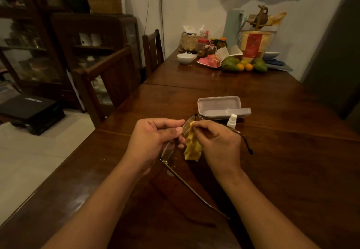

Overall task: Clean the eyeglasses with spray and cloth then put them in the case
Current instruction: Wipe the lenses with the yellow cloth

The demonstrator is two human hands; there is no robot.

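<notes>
Eyeglasses (175, 152), held above near table (282, 170): left hand (153, 141) grips frame, right hand (218, 143) pinches yellow cloth (191, 147) on lens; wiping apparently underway, open case (222, 106) beyond awaits, spray bottle (232, 121) beside it.

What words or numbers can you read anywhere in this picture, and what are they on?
None can be read for sure.
Black box on the floor: white lettering, too blurred.
Red-labelled yellow pouch at the table's far end: print too small.
White spray bottle, grey open glasses case, yellow cloth: no text visible.
</notes>
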